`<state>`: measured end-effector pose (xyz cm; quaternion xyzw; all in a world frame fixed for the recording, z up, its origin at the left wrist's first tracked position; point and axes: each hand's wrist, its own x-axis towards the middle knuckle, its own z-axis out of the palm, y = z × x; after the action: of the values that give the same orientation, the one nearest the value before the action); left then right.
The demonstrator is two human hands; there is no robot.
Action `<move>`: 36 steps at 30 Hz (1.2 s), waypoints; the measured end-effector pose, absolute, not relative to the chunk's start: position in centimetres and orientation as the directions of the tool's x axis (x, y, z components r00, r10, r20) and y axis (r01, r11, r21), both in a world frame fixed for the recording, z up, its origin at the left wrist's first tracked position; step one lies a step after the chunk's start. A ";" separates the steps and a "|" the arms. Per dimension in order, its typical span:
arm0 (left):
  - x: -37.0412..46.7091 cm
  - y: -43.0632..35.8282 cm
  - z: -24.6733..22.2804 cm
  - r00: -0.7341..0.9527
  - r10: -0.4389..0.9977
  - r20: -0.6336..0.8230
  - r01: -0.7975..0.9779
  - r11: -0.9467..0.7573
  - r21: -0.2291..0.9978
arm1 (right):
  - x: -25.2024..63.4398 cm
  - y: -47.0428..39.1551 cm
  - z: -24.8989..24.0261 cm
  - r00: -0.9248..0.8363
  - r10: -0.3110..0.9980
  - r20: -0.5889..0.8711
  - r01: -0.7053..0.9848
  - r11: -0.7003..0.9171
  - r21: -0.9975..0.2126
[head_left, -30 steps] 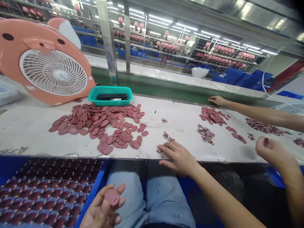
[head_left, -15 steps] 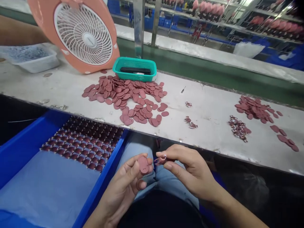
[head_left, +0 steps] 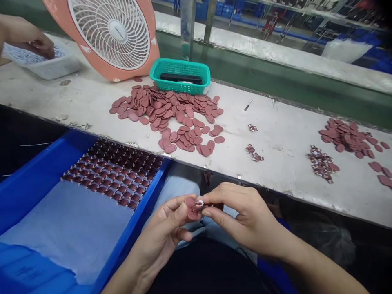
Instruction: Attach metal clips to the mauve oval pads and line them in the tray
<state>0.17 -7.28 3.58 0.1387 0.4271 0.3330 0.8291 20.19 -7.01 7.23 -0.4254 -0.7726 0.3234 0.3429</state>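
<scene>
Above my lap, my left hand (head_left: 171,222) pinches a flat reddish-brown oval piece (head_left: 190,213) with small holes near its lower end. Between the thumb and forefinger of my right hand (head_left: 235,214) is a small shiny metal-and-brown clip-like part (head_left: 199,205). It lies over the face of the oval piece, and my fingers hide some of it. On the bench ahead is a large heap of similar oval pieces (head_left: 171,110). Small metal-and-brown parts (head_left: 255,153) lie to the right, with a bigger cluster of them (head_left: 321,163) farther right.
An orange fan (head_left: 122,32) stands beside a green basket (head_left: 180,87) holding a dark object. A blue bin (head_left: 105,267) at my left holds rows of assembled pieces on a sheet. Another person's hand (head_left: 30,38) reaches into a white tub (head_left: 61,67). A small pointed tool (head_left: 248,105) lies on the bench.
My right hand has moved left, bringing the small metal-and-brown part against the oval piece. The other person's hand has come into view over the tub. The camera view has shifted slightly.
</scene>
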 end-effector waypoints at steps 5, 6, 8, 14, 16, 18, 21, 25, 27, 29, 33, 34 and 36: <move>0.4 -7.2 4.0 0.382 0.662 -0.644 -0.438 0.744 0.505 | 20.3 -6.8 7.4 -0.456 0.844 0.282 0.443 0.490 -0.750; 0.4 -7.2 4.1 0.385 0.661 -0.645 -0.440 0.745 0.501 | 20.4 -6.8 7.4 -0.463 0.840 0.283 0.447 0.497 -0.744; 0.4 -7.2 4.2 0.389 0.657 -0.646 -0.444 0.748 0.493 | 20.4 -6.7 7.5 -0.479 0.832 0.280 0.450 0.507 -0.735; 0.5 -7.2 4.3 0.392 0.642 -0.659 -0.437 0.760 0.481 | 20.4 -6.6 7.9 -0.519 0.815 0.257 0.461 0.520 -0.719; 0.5 -7.3 4.2 0.400 0.641 -0.656 -0.439 0.762 0.477 | 20.4 -6.6 8.1 -0.537 0.805 0.251 0.477 0.535 -0.697; 0.5 -7.3 4.0 0.408 0.639 -0.652 -0.448 0.762 0.467 | 20.3 -6.6 8.2 -0.555 0.791 0.257 0.477 0.556 -0.681; 0.5 -7.4 3.6 0.404 0.640 -0.654 -0.459 0.760 0.461 | 20.1 -6.6 8.3 -0.567 0.778 0.272 0.468 0.576 -0.671; 0.6 -7.6 3.2 0.393 0.624 -0.675 -0.466 0.768 0.439 | 20.0 -6.8 7.9 -0.557 0.784 0.273 0.479 0.573 -0.665; 0.8 -7.6 3.3 0.386 0.615 -0.688 -0.482 0.770 0.418 | 20.0 -6.8 7.7 -0.548 0.791 0.271 0.487 0.565 -0.666; 0.9 -7.7 3.5 0.380 0.612 -0.694 -0.498 0.767 0.404 | 20.0 -6.9 7.4 -0.537 0.799 0.272 0.489 0.557 -0.671; 1.0 -7.6 3.7 0.379 0.615 -0.692 -0.522 0.759 0.388 | 20.0 -6.8 7.4 -0.537 0.796 0.279 0.468 0.556 -0.686; 1.0 -7.6 3.6 0.382 0.615 -0.690 -0.526 0.759 0.384 | 20.0 -6.8 7.4 -0.540 0.795 0.278 0.466 0.557 -0.687; 0.9 -7.6 3.6 0.385 0.619 -0.685 -0.531 0.756 0.384 | 20.0 -6.6 7.5 -0.543 0.794 0.273 0.468 0.557 -0.686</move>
<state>0.95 -7.62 3.56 0.0507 0.4332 0.3459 0.8308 19.95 -6.63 7.50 -0.3790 -0.8327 0.2794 0.2914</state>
